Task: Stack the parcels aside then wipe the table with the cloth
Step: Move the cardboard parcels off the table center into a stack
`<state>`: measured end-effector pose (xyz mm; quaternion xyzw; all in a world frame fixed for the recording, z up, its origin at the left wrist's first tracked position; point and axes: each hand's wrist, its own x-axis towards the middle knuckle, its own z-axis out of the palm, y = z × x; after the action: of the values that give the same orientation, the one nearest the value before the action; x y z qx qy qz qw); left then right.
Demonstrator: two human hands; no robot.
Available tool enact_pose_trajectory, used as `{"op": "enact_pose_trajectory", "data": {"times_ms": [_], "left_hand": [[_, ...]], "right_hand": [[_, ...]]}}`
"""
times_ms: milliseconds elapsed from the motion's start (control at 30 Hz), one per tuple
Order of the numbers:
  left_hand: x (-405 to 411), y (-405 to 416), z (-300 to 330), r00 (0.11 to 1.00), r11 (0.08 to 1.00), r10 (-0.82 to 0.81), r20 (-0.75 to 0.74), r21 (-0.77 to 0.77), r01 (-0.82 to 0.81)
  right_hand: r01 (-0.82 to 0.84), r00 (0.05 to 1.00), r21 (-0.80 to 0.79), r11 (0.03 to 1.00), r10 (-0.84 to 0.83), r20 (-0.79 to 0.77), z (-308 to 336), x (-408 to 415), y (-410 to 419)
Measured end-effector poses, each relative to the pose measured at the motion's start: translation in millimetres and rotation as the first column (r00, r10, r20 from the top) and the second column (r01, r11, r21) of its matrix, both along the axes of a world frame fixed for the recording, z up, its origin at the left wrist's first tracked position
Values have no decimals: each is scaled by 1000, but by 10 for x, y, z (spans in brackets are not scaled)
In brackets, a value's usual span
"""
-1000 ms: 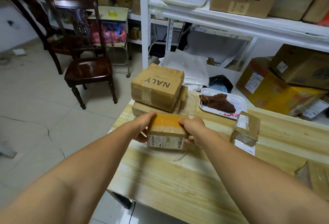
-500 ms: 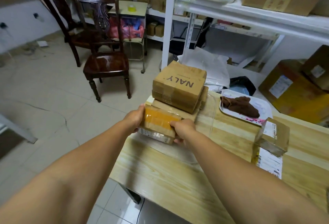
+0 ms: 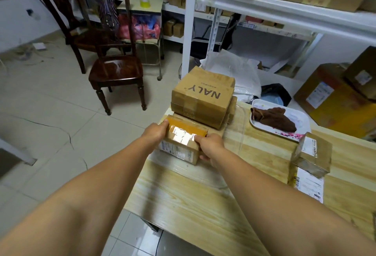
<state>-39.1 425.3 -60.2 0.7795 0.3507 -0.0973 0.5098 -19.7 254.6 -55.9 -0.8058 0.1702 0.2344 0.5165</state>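
Both hands, left hand [image 3: 155,133] and right hand [image 3: 210,146], clamp fingers on the ends of a taped parcel [image 3: 181,143] at the tabletop's [image 3: 203,204] far left corner, beside the stack [image 3: 202,97], apparently clearing room for the cloth [image 3: 273,119].

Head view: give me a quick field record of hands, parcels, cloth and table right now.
left hand: grips the left end of the taped parcel
right hand: grips its right end
taped parcel: at the table's left edge, in front of the stack
stack: NALY box on top of a flatter box
loose parcel: right side, not stacked
cloth: brown, on white tray, untouched
table: not yet wiped
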Motion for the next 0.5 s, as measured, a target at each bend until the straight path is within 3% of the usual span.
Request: {"op": "enact_pose_trajectory", "data": {"times_ms": [200, 333, 500], "left_hand": [[51, -100, 132, 999, 901, -32, -7, 433, 32], [17, -349, 298, 990, 767, -15, 139, 637, -78], [27, -974, 462, 892, 703, -292, 345, 710, -44]], "right_hand": [[32, 999, 19, 999, -32, 30, 40, 37, -139], [52, 998, 45, 998, -54, 35, 118, 46, -308], [125, 992, 58, 990, -126, 20, 246, 57, -675]]}}
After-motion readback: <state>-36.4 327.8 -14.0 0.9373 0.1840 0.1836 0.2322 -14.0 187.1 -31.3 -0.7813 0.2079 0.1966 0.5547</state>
